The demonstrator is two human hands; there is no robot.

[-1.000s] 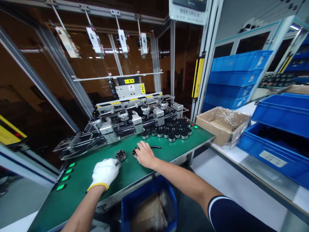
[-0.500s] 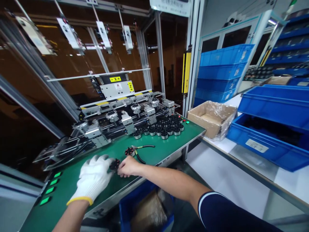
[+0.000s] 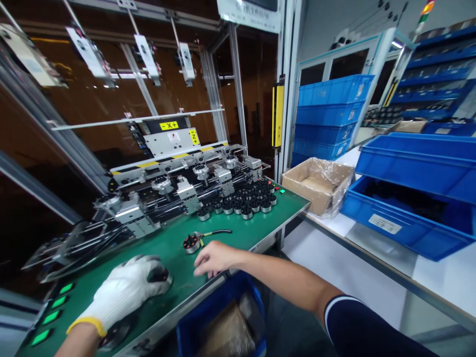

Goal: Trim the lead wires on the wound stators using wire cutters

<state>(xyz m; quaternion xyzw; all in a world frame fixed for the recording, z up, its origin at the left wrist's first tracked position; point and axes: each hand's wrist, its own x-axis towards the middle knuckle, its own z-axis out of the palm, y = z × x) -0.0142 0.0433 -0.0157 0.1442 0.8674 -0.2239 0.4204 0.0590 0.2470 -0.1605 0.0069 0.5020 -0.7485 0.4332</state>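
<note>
Bare green mat [image 3: 238, 237] between pliers [image 3: 213, 233] and clustered motors [image 3: 241, 202].

Left hand [image 3: 124, 290]: white knit glove with yellow cuff, palm down, fingers curled closed, forearm bare. Right hand [image 3: 213, 258]: bare, palm down, fingers loosely bent and apart, gripping nothing. Right arm extended, dark sleeve at upper arm.

Under your gloved left hand [image 3: 124, 289] sits a small round motor part [image 3: 162, 275], mostly covered by your fingers, so you cannot tell how firmly it is gripped. Your left forearm is cut off by the bottom edge. Beyond your bare right hand [image 3: 212, 258], the cluster of dark round parts [image 3: 241, 198] is too small to count. The label [image 3: 385, 224] on the blue bin far to your right is unreadable.
</note>
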